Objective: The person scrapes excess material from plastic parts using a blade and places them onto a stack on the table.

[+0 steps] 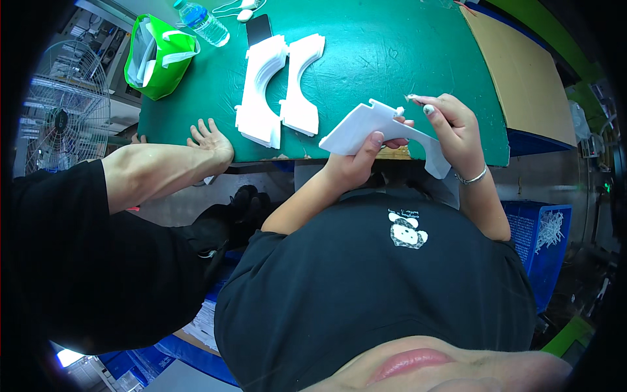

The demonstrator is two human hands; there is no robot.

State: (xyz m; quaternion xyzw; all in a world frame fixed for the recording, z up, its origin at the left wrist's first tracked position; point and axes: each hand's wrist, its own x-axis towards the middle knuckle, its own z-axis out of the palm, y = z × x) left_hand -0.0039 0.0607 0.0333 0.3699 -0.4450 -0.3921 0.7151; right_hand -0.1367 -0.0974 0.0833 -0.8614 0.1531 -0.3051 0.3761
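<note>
white panel [362,127] | curved cutout | tilted | near edge of green table [392,59]

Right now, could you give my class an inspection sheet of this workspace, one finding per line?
Surface: green tabletop, scuffed.
Job's things: one white piece, held; two stacks of similar pieces on the tabletop.
Clutter: green bag, bottle, dark phone.
Hands: left hand grips the white piece; right hand is raised beside it; whether it holds anything small is unclear.
Cables: white cord near the far edge.
Surroundings: fan at left, co-worker's hand at the tabletop's edge, brown board and blue crate of white strips at right.
</note>
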